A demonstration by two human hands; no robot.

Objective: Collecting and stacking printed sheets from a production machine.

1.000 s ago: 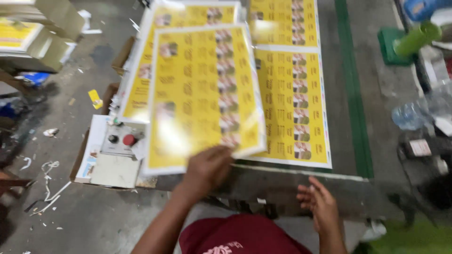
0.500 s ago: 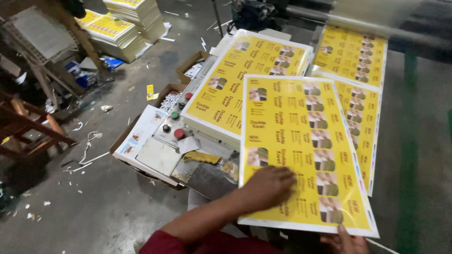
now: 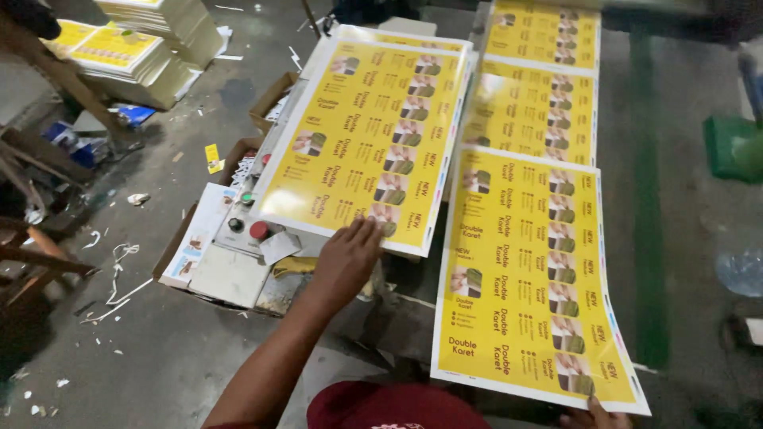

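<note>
Far left, finished yellow stacks sit on the floor, scraps scattered about. The control box with its red button juts beside the worktop. The left hand lies flat, fingers together, on the near edge of the left yellow sheet, which looks already laid on its pile. The right yellow sheet overhangs the near edge, the right hand at its corner, grip mostly hidden. More sheets lie beyond; open green worktop to the right.
</note>
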